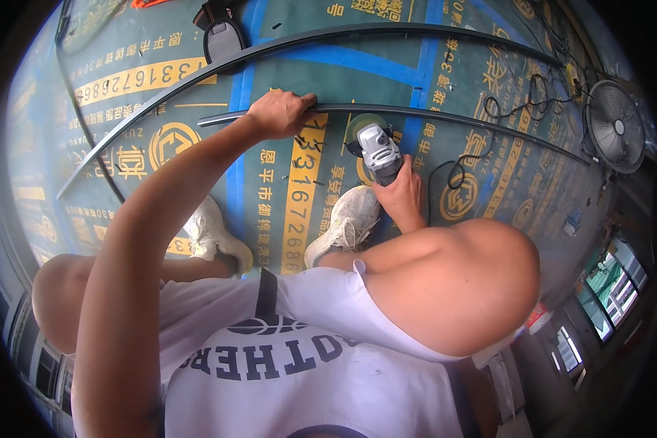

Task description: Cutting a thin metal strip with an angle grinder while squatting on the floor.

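My left hand [279, 113] is closed around a slim dark grey metal strip [482, 117] that runs across the floor in front of my shoes. Its short end pokes out to the left of my wrist. In my right hand [403, 193] is a white and grey angle grinder [379, 150], gripped by its dark body. The round disc of the grinder touches or lies very close to the strip, just right of my left hand; whether they meet I cannot tell.
A longer dark strip [343, 33] lies farther out, past a black and grey pouch-like item [224, 41]. Loose black cable [536, 109] coils at the right beside a round floor fan [615, 125]. My white shoes [345, 225] stand on green printed floor sheeting [270, 171] joined with blue tape.
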The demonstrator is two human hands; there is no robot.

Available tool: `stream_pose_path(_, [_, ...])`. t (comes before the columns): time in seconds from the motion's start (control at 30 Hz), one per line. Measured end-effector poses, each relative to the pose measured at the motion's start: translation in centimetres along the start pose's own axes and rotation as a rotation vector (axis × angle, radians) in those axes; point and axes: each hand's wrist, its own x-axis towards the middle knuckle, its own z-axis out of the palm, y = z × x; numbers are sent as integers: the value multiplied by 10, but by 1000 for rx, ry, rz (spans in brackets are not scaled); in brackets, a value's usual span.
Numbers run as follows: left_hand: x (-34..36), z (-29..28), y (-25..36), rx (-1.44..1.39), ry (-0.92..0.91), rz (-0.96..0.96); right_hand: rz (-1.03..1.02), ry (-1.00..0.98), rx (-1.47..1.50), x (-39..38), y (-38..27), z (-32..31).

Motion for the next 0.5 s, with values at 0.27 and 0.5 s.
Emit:
stream_pose_path(0.27, [2,3,-1,-9,-22,-17,4,11,31,7,4,13])
stream_pose_path(0.5, [4,8,-7,-31,-16,22,34,18,21,7,1,16])
